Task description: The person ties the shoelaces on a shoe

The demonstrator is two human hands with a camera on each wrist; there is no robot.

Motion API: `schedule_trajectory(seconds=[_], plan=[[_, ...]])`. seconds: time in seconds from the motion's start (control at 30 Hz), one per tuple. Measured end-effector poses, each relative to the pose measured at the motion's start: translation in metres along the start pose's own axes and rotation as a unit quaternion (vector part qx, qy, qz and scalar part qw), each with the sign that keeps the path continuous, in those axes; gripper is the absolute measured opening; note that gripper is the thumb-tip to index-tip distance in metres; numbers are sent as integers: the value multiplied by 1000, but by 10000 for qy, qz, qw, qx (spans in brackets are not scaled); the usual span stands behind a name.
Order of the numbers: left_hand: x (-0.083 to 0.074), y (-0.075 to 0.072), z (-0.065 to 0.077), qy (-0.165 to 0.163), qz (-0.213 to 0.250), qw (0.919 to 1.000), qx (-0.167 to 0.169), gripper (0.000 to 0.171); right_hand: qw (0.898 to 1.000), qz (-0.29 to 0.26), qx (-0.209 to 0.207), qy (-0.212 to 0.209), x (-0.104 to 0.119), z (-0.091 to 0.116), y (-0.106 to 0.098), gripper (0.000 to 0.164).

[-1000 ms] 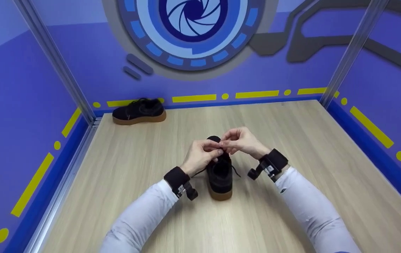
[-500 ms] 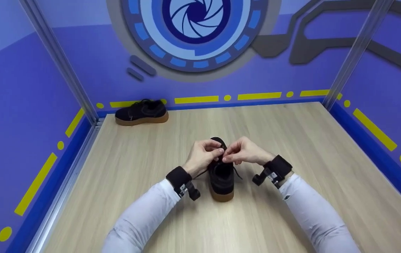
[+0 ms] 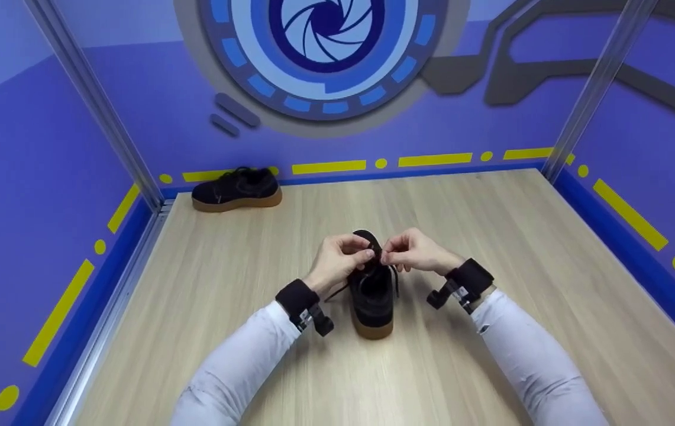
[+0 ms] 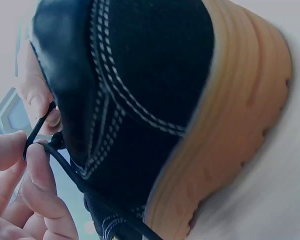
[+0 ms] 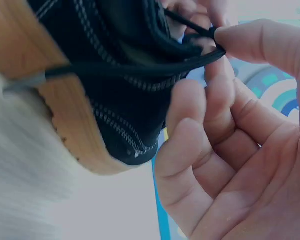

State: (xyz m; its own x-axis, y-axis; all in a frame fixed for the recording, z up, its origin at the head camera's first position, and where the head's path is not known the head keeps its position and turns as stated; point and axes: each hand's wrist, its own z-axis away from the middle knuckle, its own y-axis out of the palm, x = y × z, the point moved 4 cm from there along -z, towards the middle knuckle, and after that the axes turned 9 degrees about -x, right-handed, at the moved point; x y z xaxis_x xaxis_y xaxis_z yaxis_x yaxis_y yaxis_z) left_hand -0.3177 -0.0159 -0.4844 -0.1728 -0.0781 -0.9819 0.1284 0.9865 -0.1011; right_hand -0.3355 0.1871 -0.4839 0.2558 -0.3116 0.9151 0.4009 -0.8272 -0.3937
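Observation:
A black lace-up shoe [image 3: 372,310] with a tan sole stands on the table, its heel towards me. Over its laced front my left hand [image 3: 339,258] pinches a black shoelace [image 4: 72,172] between thumb and forefinger; the loose end trails down beside the shoe. On the other side my right hand [image 3: 417,251] holds the lace [image 5: 140,69] between thumb and fingertips, its tipped end hanging past the sole. Both hands are close together, with the lace stretched between them. Fingers partly hide the knot area and tongue.
A second black shoe [image 3: 236,189] with a tan sole lies sideways at the back left of the wooden table [image 3: 461,207]. Printed blue panels [image 3: 136,94] wall the table at the back and both sides.
My right hand has come back towards me from near the toe, then shifted slightly right, away from the left hand. The left hand stays nearly in place, and the right lace end now hangs straighter.

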Motion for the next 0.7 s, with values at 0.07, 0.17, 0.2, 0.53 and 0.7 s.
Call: schedule_trajectory(seconds=[0.07,0.17,0.2,0.53,0.7], plan=[[-1,0,0,181,-202,9996,21,20,10000,57,-12,10,-3,-1,-2,13],[-3,-1,0,548,-684,9961,82,18,9999,97,-55,7,-5,-2,-4,14],[-4,-1,0,673,-855,9940,112,17,9999,103,-76,5,-5,-3,-4,14],[-14,-1,0,1635,-1777,9688,552,10,9994,201,-222,-163,-1,-14,-2,14],[-15,-2,1,1862,-1885,9627,541,11,9985,340,-99,-412,1,-19,1,16]])
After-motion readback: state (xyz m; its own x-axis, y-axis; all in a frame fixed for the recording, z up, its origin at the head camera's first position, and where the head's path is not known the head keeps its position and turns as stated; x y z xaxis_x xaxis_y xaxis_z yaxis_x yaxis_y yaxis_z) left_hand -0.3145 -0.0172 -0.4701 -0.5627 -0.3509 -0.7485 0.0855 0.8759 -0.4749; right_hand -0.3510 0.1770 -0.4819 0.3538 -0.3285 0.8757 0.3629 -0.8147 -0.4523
